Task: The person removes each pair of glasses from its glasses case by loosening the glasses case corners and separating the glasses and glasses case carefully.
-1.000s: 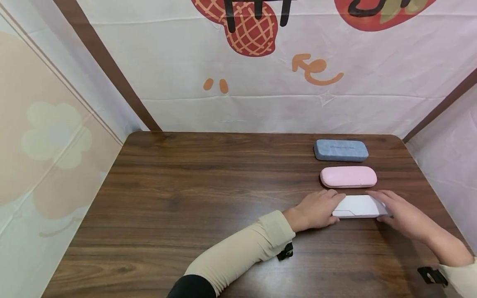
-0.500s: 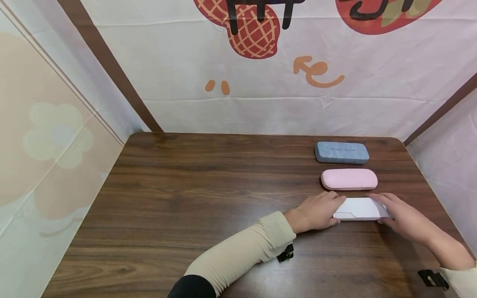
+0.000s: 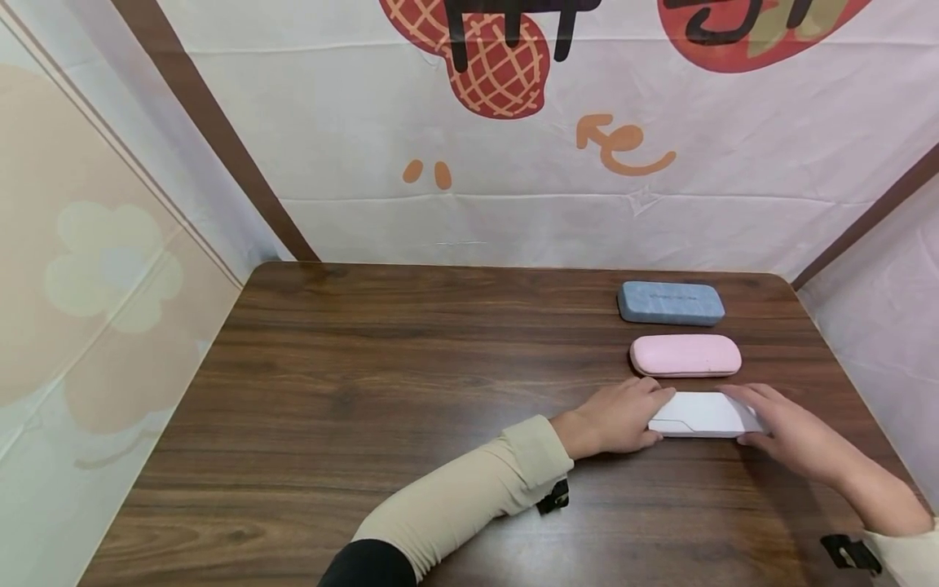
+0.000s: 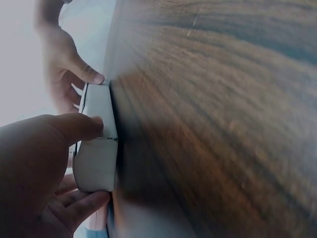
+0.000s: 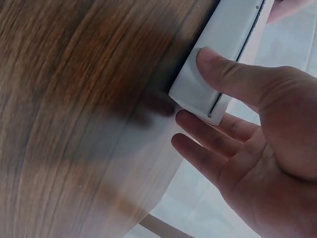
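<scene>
A white glasses case (image 3: 706, 414) lies flat on the brown wooden table (image 3: 352, 391), in front of a pink glasses case (image 3: 685, 356) and a blue glasses case (image 3: 671, 303). My left hand (image 3: 614, 417) grips its left end; in the left wrist view the thumb presses the near side and fingers wrap the end. At the right end, my right hand (image 3: 795, 432) holds it, with the thumb (image 5: 223, 69) on the near side and fingers by the end and far side. Part of the far side is hidden by the hands.
The three cases form a column near the table's right side. A printed cloth (image 3: 513, 220) hangs behind the table's back edge, and more cloth (image 3: 880, 302) hangs along the right. A black strap buckle (image 3: 851, 554) is at my right cuff.
Both hands have shifted the white glasses case slightly left, keeping their hold on its ends. The pink and blue cases have stayed put; the head view has tilted a little.
</scene>
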`<control>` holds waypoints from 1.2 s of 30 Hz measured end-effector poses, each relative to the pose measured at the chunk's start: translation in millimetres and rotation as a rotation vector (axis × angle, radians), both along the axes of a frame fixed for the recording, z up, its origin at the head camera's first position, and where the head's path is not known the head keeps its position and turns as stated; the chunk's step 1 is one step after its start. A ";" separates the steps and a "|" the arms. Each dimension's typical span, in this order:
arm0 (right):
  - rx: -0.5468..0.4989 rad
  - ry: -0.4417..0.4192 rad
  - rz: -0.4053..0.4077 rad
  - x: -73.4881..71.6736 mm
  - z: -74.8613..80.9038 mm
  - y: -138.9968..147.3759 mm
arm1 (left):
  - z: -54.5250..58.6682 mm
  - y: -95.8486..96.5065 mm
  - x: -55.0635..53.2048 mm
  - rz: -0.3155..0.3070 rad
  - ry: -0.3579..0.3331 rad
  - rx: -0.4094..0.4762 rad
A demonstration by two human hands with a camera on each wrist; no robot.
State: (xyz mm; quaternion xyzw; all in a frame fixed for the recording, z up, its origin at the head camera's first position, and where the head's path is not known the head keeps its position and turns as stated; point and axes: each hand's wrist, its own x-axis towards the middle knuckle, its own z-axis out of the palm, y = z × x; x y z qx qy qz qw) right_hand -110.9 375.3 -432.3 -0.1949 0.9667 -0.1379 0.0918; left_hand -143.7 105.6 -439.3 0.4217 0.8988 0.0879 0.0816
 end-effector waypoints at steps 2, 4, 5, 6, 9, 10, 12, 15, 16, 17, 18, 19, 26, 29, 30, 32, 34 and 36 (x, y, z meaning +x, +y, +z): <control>0.001 0.003 0.004 -0.4 0.7 -0.7 | 1.4 -2.5 -0.9 -0.006 0.000 0.001; 0.000 0.002 0.007 -0.6 2.1 -1.8 | 3.5 -5.1 -1.8 -0.012 -0.002 -0.001; -0.003 0.000 0.010 -0.6 3.0 -2.7 | 4.7 -6.4 -2.4 -0.015 -0.002 -0.001; -0.003 0.005 0.012 -0.6 4.0 -3.5 | 5.9 -7.7 -2.9 -0.019 -0.002 -0.001; -0.008 0.013 0.024 -1.0 7.4 -5.7 | 9.5 -11.4 -4.6 -0.028 -0.005 0.003; -0.010 0.022 0.029 -1.3 8.4 -6.5 | 10.3 -13.0 -5.1 -0.030 -0.007 0.005; -0.015 0.050 0.044 -1.8 10.4 -7.9 | 11.7 -15.9 -6.0 -0.034 -0.006 0.010; -0.024 0.081 0.065 -1.9 13.1 -11.1 | 13.3 -21.6 -7.3 -0.040 -0.011 0.016; -0.024 0.088 0.070 -1.9 13.9 -12.2 | 13.9 -23.5 -7.6 -0.043 -0.011 0.018; -0.025 0.090 0.074 -1.7 14.9 -13.5 | 14.5 -25.5 -7.9 -0.046 -0.012 0.022; -0.023 0.088 0.074 -1.7 15.7 -14.9 | 15.1 -27.6 -8.3 -0.048 -0.014 0.025; -0.022 0.093 0.079 -1.7 16.7 -16.3 | 15.8 -29.6 -8.7 -0.049 -0.021 0.028; -0.045 0.199 0.141 -1.7 20.1 -24.6 | 20.8 -44.9 -12.1 -0.059 -0.032 0.066; -0.055 0.250 0.173 -2.2 20.4 -29.1 | 23.1 -53.3 -13.4 -0.071 -0.031 0.089; -0.056 0.259 0.179 -2.5 20.8 -30.9 | 24.2 -56.2 -13.8 -0.074 -0.034 0.098; -0.056 0.266 0.189 -3.3 21.6 -34.7 | 25.9 -62.0 -14.8 -0.077 -0.043 0.112; -0.055 0.269 0.194 -4.3 22.8 -38.7 | 27.7 -67.5 -15.6 -0.081 -0.050 0.127; -0.053 0.277 0.196 -4.8 24.6 -43.1 | 29.7 -73.1 -16.2 -0.083 -0.060 0.138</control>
